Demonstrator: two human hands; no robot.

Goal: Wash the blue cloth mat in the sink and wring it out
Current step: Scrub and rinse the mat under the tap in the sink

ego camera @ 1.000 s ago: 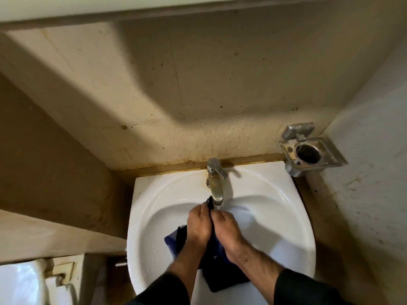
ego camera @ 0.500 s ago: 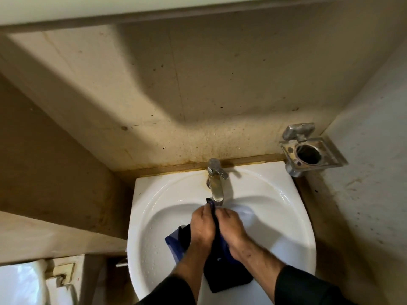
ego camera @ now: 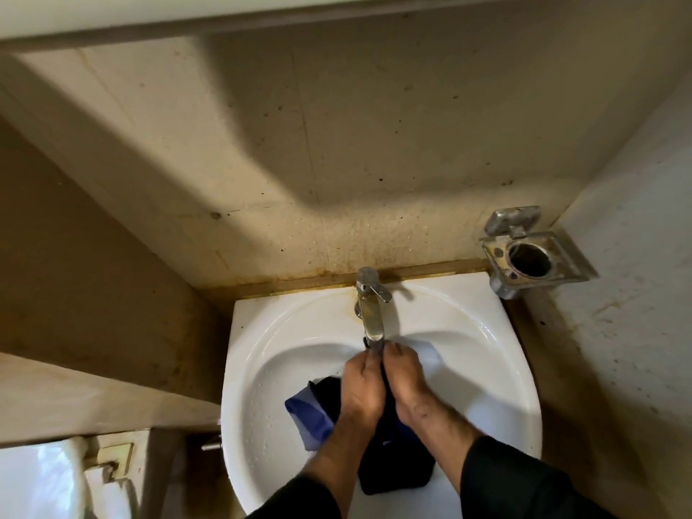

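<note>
Both hands are gripping the blue cloth mat (ego camera: 307, 419) under the faucet (ego camera: 370, 316): left hand (ego camera: 361, 391) and right hand (ego camera: 406, 387) side by side, grips clamping bunched cloth over the sink (ego camera: 486, 354).

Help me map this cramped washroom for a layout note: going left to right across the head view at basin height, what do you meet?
White fixture → blue cloth mat → left hand → right hand → sink rim → metal wall holder.
</note>
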